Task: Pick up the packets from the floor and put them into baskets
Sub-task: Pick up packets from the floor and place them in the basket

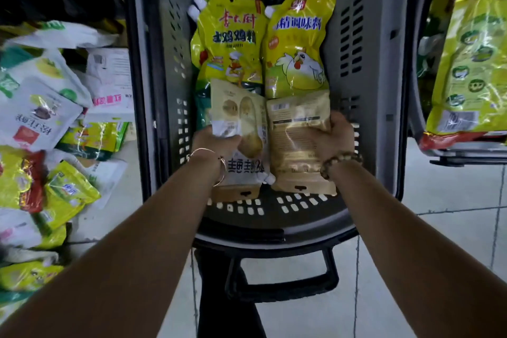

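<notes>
yellow chef pouch [233, 38]: "土鸡鸡精" | yellow hen pouch [297, 47]: "精调味料"

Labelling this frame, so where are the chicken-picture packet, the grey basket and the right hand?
chicken-picture packet [297, 63]: head view, on the printed chicken.
grey basket [378, 63]: head view, right wall.
right hand [333, 136]: head view, back of hand.

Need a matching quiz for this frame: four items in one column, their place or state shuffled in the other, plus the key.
Column A
1. left hand
2. right hand
3. chicken-drawing packet
4. loose packet pile

Column B
a. on the floor, left of the grey basket
b. grips the barcode-side beige packet
c. lies in the basket, far end, right side
d. grips the white-spout packet

Pairs: 1-d, 2-b, 3-c, 4-a
</notes>
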`<act>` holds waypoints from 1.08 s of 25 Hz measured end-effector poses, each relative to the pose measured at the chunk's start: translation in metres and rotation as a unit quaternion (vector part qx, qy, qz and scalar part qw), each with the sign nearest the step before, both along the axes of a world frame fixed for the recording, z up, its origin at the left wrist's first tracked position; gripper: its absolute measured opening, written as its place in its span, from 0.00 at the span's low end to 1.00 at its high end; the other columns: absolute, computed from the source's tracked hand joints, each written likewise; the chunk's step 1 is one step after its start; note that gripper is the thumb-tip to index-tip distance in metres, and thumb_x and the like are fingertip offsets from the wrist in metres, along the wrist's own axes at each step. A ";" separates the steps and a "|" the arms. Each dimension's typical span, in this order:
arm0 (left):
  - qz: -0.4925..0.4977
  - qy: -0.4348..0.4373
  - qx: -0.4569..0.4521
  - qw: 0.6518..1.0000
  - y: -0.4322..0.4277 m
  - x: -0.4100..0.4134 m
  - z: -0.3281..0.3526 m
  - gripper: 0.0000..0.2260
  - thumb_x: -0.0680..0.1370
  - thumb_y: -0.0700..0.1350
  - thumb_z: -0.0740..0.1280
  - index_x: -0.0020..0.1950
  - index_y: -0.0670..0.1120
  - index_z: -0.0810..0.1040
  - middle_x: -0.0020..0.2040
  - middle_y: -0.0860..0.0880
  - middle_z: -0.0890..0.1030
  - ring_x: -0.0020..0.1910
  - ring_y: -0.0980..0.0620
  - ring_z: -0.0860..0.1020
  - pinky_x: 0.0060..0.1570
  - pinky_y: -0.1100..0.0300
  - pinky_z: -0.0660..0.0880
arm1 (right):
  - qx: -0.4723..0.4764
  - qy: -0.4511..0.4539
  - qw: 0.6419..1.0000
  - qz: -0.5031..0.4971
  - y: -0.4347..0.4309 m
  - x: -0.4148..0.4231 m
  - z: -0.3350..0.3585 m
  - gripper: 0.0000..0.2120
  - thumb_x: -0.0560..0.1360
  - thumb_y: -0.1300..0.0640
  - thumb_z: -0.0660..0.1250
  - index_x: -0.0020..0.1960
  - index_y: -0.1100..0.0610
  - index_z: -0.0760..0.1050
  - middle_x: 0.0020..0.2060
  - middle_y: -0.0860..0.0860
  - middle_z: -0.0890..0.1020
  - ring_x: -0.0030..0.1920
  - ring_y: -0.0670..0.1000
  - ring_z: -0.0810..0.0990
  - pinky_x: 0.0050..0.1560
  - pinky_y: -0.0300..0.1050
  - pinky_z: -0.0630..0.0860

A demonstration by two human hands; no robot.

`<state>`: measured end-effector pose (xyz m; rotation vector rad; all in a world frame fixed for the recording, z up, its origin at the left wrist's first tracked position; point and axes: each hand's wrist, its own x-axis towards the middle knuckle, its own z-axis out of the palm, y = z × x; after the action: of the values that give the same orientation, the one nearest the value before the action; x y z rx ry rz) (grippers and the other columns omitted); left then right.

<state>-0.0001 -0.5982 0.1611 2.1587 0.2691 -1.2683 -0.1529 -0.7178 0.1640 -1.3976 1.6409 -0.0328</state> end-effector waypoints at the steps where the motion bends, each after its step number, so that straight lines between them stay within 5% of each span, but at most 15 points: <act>1: 0.008 0.031 0.010 0.999 0.005 -0.002 -0.010 0.12 0.72 0.39 0.71 0.55 0.43 0.80 0.48 0.45 0.80 0.40 0.50 0.76 0.34 0.65 0.72 | 0.019 0.031 0.999 0.002 0.000 -0.002 -0.010 0.09 0.70 0.60 0.72 0.43 0.51 0.72 0.39 0.44 0.78 0.44 0.48 0.77 0.37 0.35 0.71; 4: 0.034 0.064 0.042 0.996 0.014 -0.005 -0.028 0.11 0.75 0.37 0.68 0.56 0.36 0.78 0.51 0.39 0.80 0.33 0.50 0.75 0.24 0.70 0.72 | 0.051 0.127 0.991 -0.009 0.003 -0.006 -0.029 0.08 0.73 0.58 0.67 0.52 0.56 0.74 0.51 0.54 0.80 0.52 0.55 0.77 0.47 0.40 0.68; 8: -0.086 -0.104 0.054 0.989 0.017 -0.010 -0.026 0.16 0.77 0.40 0.65 0.64 0.39 0.71 0.49 0.41 0.78 0.51 0.46 0.77 0.43 0.68 0.75 | 0.012 0.176 0.984 0.026 0.004 -0.008 -0.032 0.24 0.75 0.59 0.65 0.68 0.54 0.62 0.55 0.53 0.77 0.45 0.51 0.77 0.42 0.38 0.70; 9: -0.178 -0.152 0.043 0.971 0.021 -0.016 -0.022 0.21 0.77 0.37 0.63 0.70 0.43 0.64 0.58 0.39 0.74 0.59 0.44 0.74 0.48 0.66 0.74 | -0.022 0.185 0.980 0.066 0.006 -0.009 -0.029 0.29 0.74 0.61 0.65 0.71 0.53 0.57 0.58 0.53 0.75 0.46 0.50 0.77 0.42 0.41 0.73; 11: -0.361 -0.210 0.024 0.908 0.032 -0.027 -0.016 0.42 0.72 0.30 0.64 0.76 0.56 0.46 0.77 0.45 0.49 0.74 0.42 0.57 0.67 0.51 0.67 | -0.112 0.206 0.954 0.188 0.012 -0.012 -0.028 0.39 0.69 0.64 0.69 0.73 0.50 0.51 0.68 0.56 0.66 0.62 0.57 0.72 0.54 0.55 0.76; 14: -0.506 -0.225 0.056 0.830 0.037 -0.029 -0.024 0.52 0.69 0.40 0.73 0.75 0.57 0.35 0.76 0.47 0.34 0.75 0.44 0.38 0.73 0.47 0.47 | -0.084 0.217 0.892 0.388 0.021 -0.015 -0.032 0.55 0.64 0.65 0.73 0.74 0.42 0.38 0.76 0.50 0.43 0.75 0.58 0.48 0.68 0.62 0.62; 17: -0.572 -0.196 0.098 0.791 0.034 -0.028 -0.040 0.53 0.69 0.54 0.74 0.75 0.51 0.34 0.75 0.42 0.33 0.75 0.41 0.36 0.72 0.45 0.49 | -0.032 0.247 0.835 0.491 0.029 -0.020 -0.050 0.53 0.67 0.57 0.73 0.75 0.44 0.36 0.75 0.51 0.38 0.75 0.58 0.40 0.72 0.61 0.53; 27: -0.603 -0.169 0.101 0.773 0.021 -0.021 -0.042 0.45 0.73 0.47 0.70 0.77 0.49 0.39 0.75 0.36 0.38 0.75 0.37 0.42 0.70 0.44 0.60 | -0.071 0.286 0.820 0.491 0.034 -0.015 -0.062 0.47 0.72 0.57 0.67 0.75 0.49 0.35 0.76 0.55 0.43 0.75 0.60 0.45 0.71 0.60 0.57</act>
<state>-0.0210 -0.5767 0.1194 2.7331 -1.4191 -1.3844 -0.1681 -0.6841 0.1022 -2.3831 1.1536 0.9618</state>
